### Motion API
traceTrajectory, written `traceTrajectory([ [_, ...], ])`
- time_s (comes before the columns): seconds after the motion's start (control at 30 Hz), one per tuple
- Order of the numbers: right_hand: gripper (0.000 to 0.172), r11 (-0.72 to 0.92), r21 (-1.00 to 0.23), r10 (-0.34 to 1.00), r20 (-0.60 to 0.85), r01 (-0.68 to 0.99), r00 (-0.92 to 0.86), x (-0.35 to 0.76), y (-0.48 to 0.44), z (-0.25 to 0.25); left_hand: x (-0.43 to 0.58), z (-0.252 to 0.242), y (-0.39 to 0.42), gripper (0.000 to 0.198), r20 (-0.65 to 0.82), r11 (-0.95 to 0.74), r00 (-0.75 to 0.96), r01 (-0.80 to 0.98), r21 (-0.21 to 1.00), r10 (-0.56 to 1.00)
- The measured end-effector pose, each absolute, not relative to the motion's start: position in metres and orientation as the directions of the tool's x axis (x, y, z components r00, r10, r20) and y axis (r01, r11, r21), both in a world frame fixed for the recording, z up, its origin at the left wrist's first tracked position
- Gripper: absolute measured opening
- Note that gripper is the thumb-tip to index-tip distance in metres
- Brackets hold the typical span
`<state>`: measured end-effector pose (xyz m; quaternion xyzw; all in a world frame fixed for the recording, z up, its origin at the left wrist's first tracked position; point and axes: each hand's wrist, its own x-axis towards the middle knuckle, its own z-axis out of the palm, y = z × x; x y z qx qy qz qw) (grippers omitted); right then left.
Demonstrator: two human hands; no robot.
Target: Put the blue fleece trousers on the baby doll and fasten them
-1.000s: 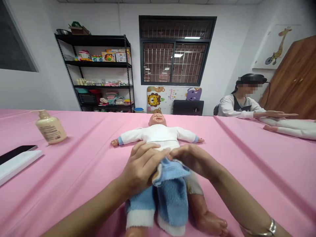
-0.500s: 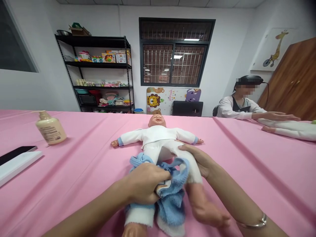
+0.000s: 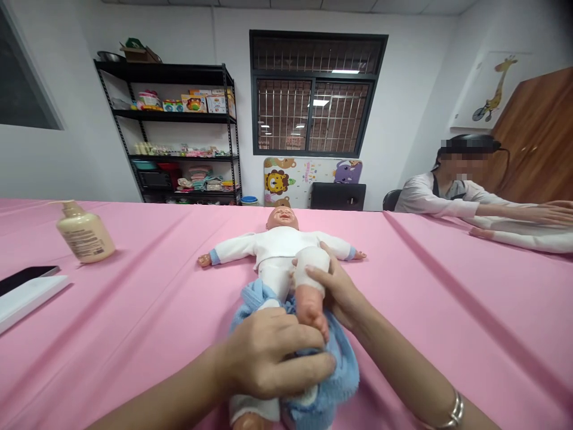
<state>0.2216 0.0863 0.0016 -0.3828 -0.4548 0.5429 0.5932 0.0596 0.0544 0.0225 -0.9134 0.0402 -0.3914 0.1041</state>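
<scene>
A baby doll (image 3: pixel 280 242) in a white top with blue cuffs lies on its back, head away from me. Around its leg on my left are fluffy blue pants (image 3: pixel 344 373), while the other leg is out of them. My right hand (image 3: pixel 333 280) is wrapped round that bare-footed leg (image 3: pixel 311 292) at its white part, holding it bent and raised. Just below the raised foot, my left hand (image 3: pixel 277 352) grips the blue pants with its fingers curled. Part of the cloth is hidden behind my left hand.
On the pink-covered table (image 3: pixel 156 286), a pump bottle (image 3: pixel 85 233), a white box (image 3: pixel 33 301) and a dark phone (image 3: pixel 27 278) lie to the left. Across at the right sits a person (image 3: pixel 447 179) with hands on another doll (image 3: pixel 528 233). Shelves (image 3: pixel 170 113) stand behind.
My right hand has lifted and bent the doll's leg inward from lying straight out. My left hand has shifted slightly right with the pants. The other person's arms have reached further right.
</scene>
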Motion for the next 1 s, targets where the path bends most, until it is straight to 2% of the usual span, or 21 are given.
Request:
traceTrajectory([
  [0.1,0.095,0.164,-0.943,0.986,0.165,-0.29,0.024,0.221,0.08,-0.001,0.059,0.017,0.056,0.017,0.829,-1.0,0.559,0.019,0.006,0.015],
  [0.2,0.095,0.185,-0.964,0.98,0.196,-0.191,-0.042,0.223,0.079,0.0,0.06,0.013,0.061,0.019,0.797,-0.943,0.517,0.061,0.328,0.311],
  [0.27,0.085,0.134,-0.979,0.97,0.161,-0.153,-0.183,0.223,0.079,0.001,0.061,0.012,0.068,0.016,0.695,-0.855,0.518,0.166,0.491,0.499],
  [0.33,0.069,0.085,-0.988,0.946,0.121,-0.129,-0.301,0.225,0.08,0.002,0.06,0.011,0.076,0.014,0.622,-0.776,0.476,0.264,0.573,0.621],
  [0.4,0.064,0.034,-0.992,0.92,0.078,-0.12,-0.384,0.229,0.081,0.001,0.061,0.011,0.089,0.011,0.605,-0.733,0.417,0.321,0.6,0.678],
  [0.5,0.063,-0.019,-0.997,0.868,0.02,-0.074,-0.497,0.238,0.084,-0.002,0.067,0.012,0.113,0.006,0.599,-0.708,0.378,0.405,0.579,0.706],
  [0.63,0.052,0.048,-0.999,0.835,0.032,0.015,-0.549,0.248,0.092,-0.006,0.078,0.011,0.143,0.009,0.534,-0.675,0.414,0.491,0.55,0.737],
  [0.73,0.033,0.081,-0.996,0.916,0.058,0.042,-0.398,0.252,0.101,-0.012,0.079,0.008,0.15,0.012,0.465,-0.636,0.434,0.53,0.561,0.771],
  [0.83,0.029,0.112,-0.993,0.984,0.108,0.022,-0.14,0.252,0.108,-0.02,0.072,0.008,0.145,0.02,0.44,-0.649,0.48,0.5,0.574,0.759],
  [0.93,0.025,0.074,-0.99,0.996,0.068,-0.123,0.052,0.248,0.111,-0.023,0.064,0.012,0.137,0.034,0.39,-0.701,0.632,0.363,0.614,0.67],
  [1.0,0.029,0.042,-0.974,0.996,0.023,-0.225,0.083,0.245,0.111,-0.023,0.062,0.014,0.134,0.051,0.328,-0.723,0.722,0.337,0.603,0.61],
])
